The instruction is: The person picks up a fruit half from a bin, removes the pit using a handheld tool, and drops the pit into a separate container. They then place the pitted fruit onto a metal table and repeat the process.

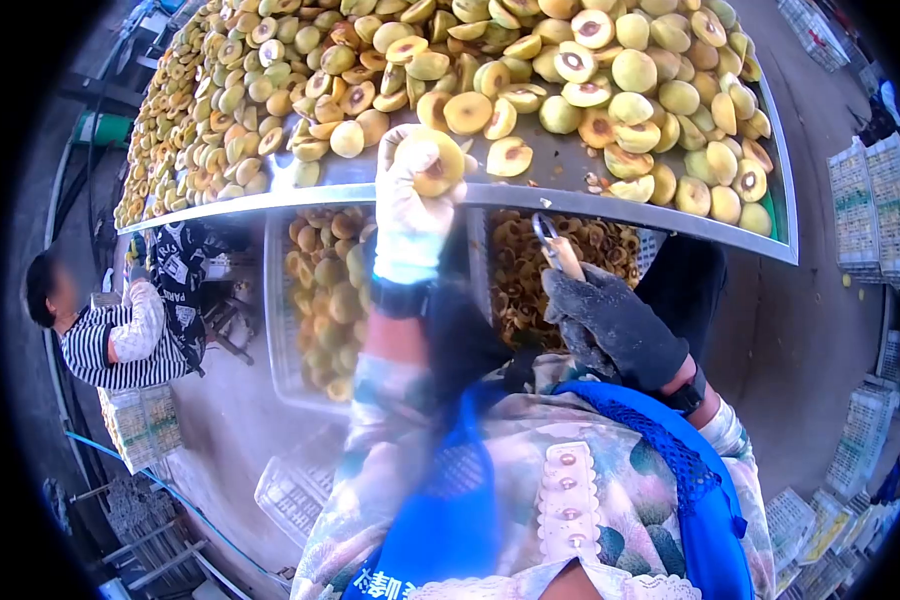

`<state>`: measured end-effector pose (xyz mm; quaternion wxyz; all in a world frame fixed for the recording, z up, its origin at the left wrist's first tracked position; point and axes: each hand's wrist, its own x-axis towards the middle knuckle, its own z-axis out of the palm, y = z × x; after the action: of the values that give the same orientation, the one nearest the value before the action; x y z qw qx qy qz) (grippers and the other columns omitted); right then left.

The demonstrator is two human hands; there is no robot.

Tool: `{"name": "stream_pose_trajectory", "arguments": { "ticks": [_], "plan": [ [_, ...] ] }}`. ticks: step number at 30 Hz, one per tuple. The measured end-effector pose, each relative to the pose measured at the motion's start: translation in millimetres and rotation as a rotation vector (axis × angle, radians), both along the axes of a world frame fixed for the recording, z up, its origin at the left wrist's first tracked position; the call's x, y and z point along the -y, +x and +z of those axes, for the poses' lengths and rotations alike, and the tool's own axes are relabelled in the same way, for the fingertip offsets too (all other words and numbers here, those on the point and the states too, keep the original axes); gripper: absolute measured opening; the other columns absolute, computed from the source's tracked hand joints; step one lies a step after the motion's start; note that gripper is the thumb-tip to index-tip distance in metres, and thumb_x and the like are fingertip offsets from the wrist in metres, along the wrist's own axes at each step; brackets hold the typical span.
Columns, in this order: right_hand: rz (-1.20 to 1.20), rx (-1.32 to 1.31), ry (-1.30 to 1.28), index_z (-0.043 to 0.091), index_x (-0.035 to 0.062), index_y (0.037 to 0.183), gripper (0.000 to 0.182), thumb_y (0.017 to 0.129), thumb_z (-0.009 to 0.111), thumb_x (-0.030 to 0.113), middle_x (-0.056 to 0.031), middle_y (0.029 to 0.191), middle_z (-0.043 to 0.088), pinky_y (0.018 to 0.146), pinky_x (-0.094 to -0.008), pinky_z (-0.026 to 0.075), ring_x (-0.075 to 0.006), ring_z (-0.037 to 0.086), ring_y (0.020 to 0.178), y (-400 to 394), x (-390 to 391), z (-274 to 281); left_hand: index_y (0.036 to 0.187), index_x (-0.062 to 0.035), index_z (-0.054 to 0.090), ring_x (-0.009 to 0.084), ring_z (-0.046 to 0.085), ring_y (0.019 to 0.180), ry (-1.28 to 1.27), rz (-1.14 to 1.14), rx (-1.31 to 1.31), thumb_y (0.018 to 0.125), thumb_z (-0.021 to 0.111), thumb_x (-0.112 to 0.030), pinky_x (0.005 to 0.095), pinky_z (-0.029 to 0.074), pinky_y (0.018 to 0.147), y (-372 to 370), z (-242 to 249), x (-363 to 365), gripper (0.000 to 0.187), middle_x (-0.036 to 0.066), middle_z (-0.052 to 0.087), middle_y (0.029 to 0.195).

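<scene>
Over to the left, I can make out PARIS in white letters on the dark patterned cloth (177, 270) by a co-worker (135, 345), while white characters low on the blue vest (445, 510) are too blurred to read.

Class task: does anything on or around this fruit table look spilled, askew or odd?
Small scraps lie loose on the table near its edge, beside cut fruit, like spilled bits. The gloves look odd too: pale on the left hand, dark on the right hand, so mismatched.
</scene>
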<state>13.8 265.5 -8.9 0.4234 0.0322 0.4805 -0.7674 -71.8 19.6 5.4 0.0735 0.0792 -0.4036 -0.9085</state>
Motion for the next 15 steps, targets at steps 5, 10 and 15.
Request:
{"name": "stream_pose_trajectory", "arguments": {
  "ticks": [5,10,15],
  "plan": [
    [-0.091,0.015,0.030,0.052,0.0062,0.116,0.023,0.097,0.052,0.020,-0.0004,0.102,0.054,0.071,-0.0233,0.041,-0.0075,0.049,0.084,1,18,22,0.104,-0.0052,0.053,0.0188,0.061,0.070,-0.839,0.027,-0.186,0.089,0.055,-0.015,0.0235,0.049,0.061,24,-6,-27,0.017,0.011,0.062,0.097],
    [-0.005,-0.038,0.103,0.053,0.0013,0.123,0.030,0.094,0.051,0.009,-0.0056,0.107,0.061,0.079,-0.0284,0.049,-0.0162,0.059,0.090,-4,28,40,0.094,-0.0003,0.060,0.0107,0.058,0.069,-0.563,-0.040,-0.040,0.102,0.040,-0.035,0.0225,0.046,0.063,41,3,-53,0.041,0.007,0.065,0.081],
    [-0.110,-0.627,0.206,0.059,0.0058,0.111,0.022,0.094,0.057,0.019,0.0021,0.087,0.060,0.057,-0.0211,0.043,-0.0058,0.055,0.070,5,49,-4,0.084,0.0000,0.062,0.0110,0.056,0.062,-0.637,0.090,0.077,0.102,0.041,-0.036,0.0216,0.044,0.056,49,3,-65,0.045,0.006,0.062,0.068]
  ]
}}
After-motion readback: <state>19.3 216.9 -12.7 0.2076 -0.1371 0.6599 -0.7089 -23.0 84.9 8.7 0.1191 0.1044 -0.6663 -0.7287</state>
